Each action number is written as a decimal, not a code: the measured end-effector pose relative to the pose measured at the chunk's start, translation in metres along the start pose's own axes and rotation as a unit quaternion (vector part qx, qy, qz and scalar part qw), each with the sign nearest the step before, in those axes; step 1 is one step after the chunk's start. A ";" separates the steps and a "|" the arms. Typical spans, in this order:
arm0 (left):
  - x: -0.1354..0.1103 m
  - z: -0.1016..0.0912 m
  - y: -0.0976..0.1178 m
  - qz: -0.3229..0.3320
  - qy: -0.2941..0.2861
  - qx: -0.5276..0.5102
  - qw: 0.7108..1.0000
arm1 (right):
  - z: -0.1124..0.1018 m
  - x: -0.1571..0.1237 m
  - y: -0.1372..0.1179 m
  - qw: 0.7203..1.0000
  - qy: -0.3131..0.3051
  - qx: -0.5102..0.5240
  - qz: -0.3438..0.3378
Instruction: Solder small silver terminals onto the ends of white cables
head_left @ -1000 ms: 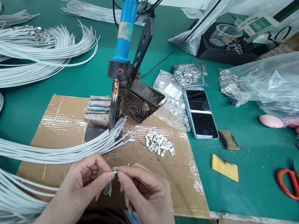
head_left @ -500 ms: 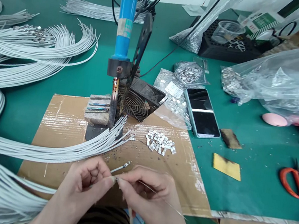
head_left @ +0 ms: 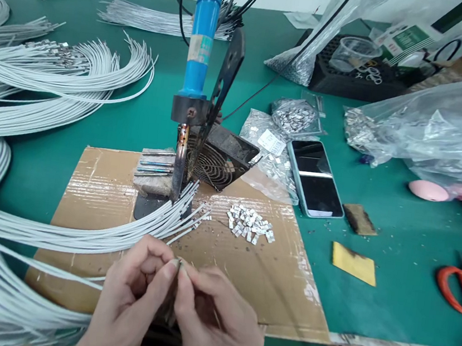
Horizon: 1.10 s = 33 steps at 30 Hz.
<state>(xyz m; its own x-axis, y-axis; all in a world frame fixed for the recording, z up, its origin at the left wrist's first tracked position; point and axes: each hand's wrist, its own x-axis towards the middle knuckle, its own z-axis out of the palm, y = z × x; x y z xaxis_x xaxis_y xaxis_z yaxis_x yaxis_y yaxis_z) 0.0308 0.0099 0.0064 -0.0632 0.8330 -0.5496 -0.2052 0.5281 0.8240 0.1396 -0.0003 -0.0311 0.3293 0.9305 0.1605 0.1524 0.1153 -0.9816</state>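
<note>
My left hand (head_left: 132,290) is closed in a pinch, a white cable (head_left: 83,282) running into it from the left. My right hand (head_left: 213,317) is also closed, its thumb and forefinger meeting the left fingertips over a tiny dark spot. The thin silvery wire in the right hand is mostly hidden by the fingers now. Just beyond the hands lies a bundle of white cables (head_left: 121,242), tips gathered under an upright soldering iron (head_left: 179,161) with a blue handle (head_left: 205,18). Small metal terminals (head_left: 250,224) are heaped on the cardboard (head_left: 284,292).
A small fan (head_left: 215,165) stands behind the iron tip. To the right lie a phone (head_left: 317,178), a yellow sponge (head_left: 354,263) and red-handled scissors (head_left: 461,288). Bags of metal parts (head_left: 295,115) sit farther back. More cable coils (head_left: 57,76) cover the left side.
Both hands have drawn closer together and their fingertips moved slightly up. The cable end that stuck out past the left fingers and the wire trailing from the right hand show less clearly.
</note>
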 end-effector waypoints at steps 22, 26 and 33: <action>0.008 0.009 0.004 0.105 0.075 0.103 0.986 | -0.036 0.049 -0.006 0.967 -0.253 -0.016 -0.001; 0.007 0.011 0.006 0.098 0.091 0.084 0.987 | -0.031 0.036 0.000 0.980 -0.200 0.006 0.012; 0.010 0.006 0.012 0.073 0.110 0.078 0.988 | -0.025 0.035 0.011 0.967 -0.110 0.152 0.173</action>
<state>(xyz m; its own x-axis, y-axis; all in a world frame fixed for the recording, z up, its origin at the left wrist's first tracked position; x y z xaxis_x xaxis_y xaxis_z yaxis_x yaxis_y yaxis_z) 0.0336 0.0262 0.0118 -0.2956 0.8553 -0.4255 -0.0270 0.4377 0.8987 0.1760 0.0254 -0.0339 0.1008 0.9791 -0.1767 -0.2243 -0.1507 -0.9628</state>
